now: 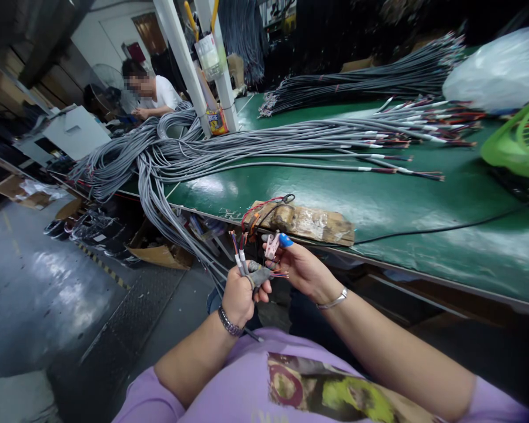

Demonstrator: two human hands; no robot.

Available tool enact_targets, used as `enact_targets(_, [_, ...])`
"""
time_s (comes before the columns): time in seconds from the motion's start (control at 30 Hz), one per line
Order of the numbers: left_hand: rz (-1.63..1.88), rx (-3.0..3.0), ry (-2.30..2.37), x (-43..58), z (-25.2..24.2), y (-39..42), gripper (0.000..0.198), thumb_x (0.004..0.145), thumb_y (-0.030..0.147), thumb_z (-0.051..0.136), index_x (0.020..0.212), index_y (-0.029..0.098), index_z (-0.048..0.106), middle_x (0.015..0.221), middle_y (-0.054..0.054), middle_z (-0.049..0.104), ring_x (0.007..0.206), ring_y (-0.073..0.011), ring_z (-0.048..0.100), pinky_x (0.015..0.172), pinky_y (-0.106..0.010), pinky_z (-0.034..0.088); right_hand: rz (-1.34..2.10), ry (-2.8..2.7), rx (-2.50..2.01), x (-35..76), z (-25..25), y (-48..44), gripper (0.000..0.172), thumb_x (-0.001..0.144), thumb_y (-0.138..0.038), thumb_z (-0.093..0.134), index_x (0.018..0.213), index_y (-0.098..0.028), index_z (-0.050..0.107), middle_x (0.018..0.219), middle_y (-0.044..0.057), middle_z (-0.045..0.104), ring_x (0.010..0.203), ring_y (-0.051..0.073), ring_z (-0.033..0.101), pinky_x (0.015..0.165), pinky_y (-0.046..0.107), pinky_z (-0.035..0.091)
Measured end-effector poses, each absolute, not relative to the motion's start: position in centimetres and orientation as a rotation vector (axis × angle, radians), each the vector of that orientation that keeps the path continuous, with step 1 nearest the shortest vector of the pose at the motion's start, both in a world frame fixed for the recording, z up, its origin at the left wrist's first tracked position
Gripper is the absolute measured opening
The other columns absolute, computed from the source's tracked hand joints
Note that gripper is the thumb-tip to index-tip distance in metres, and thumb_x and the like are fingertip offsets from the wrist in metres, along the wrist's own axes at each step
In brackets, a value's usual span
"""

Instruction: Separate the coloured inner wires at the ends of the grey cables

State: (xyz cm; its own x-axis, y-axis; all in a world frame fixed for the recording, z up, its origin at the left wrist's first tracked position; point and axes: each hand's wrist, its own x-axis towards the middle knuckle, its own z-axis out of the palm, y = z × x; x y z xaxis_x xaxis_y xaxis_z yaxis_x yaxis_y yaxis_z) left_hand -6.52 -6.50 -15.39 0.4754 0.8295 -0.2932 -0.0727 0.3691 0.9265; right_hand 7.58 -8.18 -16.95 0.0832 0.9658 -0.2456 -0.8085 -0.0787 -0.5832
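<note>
Grey cables [209,263] run down from the table into my left hand [243,292], whose fingers are closed round them. Their stripped ends with coloured wires stick up past my thumb, and a few thin wires point right toward my other hand. My right hand [303,267] pinches a small pale pink piece [272,246] between thumb and fingers; a blue cover is on the thumb tip. Just beyond both hands, a worn wooden block [320,224] with red and black wires lies at the table's edge.
On the green table [423,220] lie long grey cable bundles [255,141], a dark bundle [357,82], a plastic bag [502,67] and a green basket [522,141]. A person [158,94] sits at the back left. A white post [183,64] stands behind.
</note>
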Motion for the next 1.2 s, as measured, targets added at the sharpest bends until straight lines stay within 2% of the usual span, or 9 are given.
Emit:
enact_targets(0.13, [0.705,1.044,0.896,-7.1,-15.2,-7.0,0.028,0.065,0.036,0.070,0.059,0.015,0.053,0.047,0.000,0.059,0.032,-0.0065,0.047,0.033,-0.018,0.024,1.524,-0.292,-0.707,7.6,-16.9,-8.2,0.028,0.076,-0.047,0.066,0.079,-0.019,0.066,0.072,0.002,0.067,0.059,0.012,0.059,0.055,0.024,0.050])
enact_targets(0.3, [0.760,1.039,0.904,-7.7,-14.9,-7.7,0.028,0.068,0.036,0.070,0.060,0.015,0.053,0.048,0.000,0.059,0.032,-0.0061,0.046,0.033,-0.017,0.024,1.462,-0.366,-0.803,7.7,-16.6,-8.2,0.021,0.072,-0.038,0.071,0.077,-0.017,0.066,0.069,0.002,0.066,0.060,0.012,0.058,0.057,0.023,0.051])
enact_targets(0.73, [0.845,0.942,0.940,-6.5,-14.8,-6.9,0.025,0.063,0.035,0.070,0.066,0.016,0.054,0.048,0.002,0.059,0.034,-0.0066,0.047,0.034,-0.017,0.026,1.457,-0.373,-0.750,7.6,-16.6,-8.3,0.027,0.070,-0.042,0.073,0.077,-0.017,0.066,0.065,0.000,0.062,0.058,0.011,0.054,0.058,0.025,0.048])
enact_targets(1.0, [0.842,0.940,0.907,-6.2,-15.1,-6.7,0.022,0.066,0.032,0.068,0.065,0.015,0.054,0.048,0.001,0.059,0.033,-0.0065,0.047,0.033,-0.016,0.026,1.454,-0.381,-0.765,7.4,-16.5,-8.0,0.034,0.065,-0.047,0.076,0.074,-0.016,0.065,0.064,0.000,0.061,0.057,0.011,0.053,0.056,0.025,0.046])
enact_targets(1.1, [0.843,0.953,0.894,-6.4,-15.1,-6.9,0.020,0.067,0.030,0.067,0.064,0.015,0.054,0.048,0.001,0.059,0.033,-0.0063,0.048,0.033,-0.016,0.025,1.364,-0.390,-0.829,7.2,-16.6,-7.8,0.035,0.061,-0.048,0.078,0.066,-0.017,0.062,0.057,-0.003,0.055,0.051,0.009,0.045,0.052,0.024,0.042])
enact_targets(1.2, [0.839,0.966,0.887,-6.6,-14.9,-6.9,0.019,0.068,0.028,0.067,0.063,0.015,0.054,0.049,0.001,0.060,0.033,-0.0062,0.048,0.033,-0.016,0.025,1.136,-0.442,-0.987,7.0,-16.9,-7.8,0.040,0.063,-0.055,0.075,0.058,-0.019,0.057,0.051,-0.003,0.051,0.048,0.008,0.040,0.050,0.024,0.037])
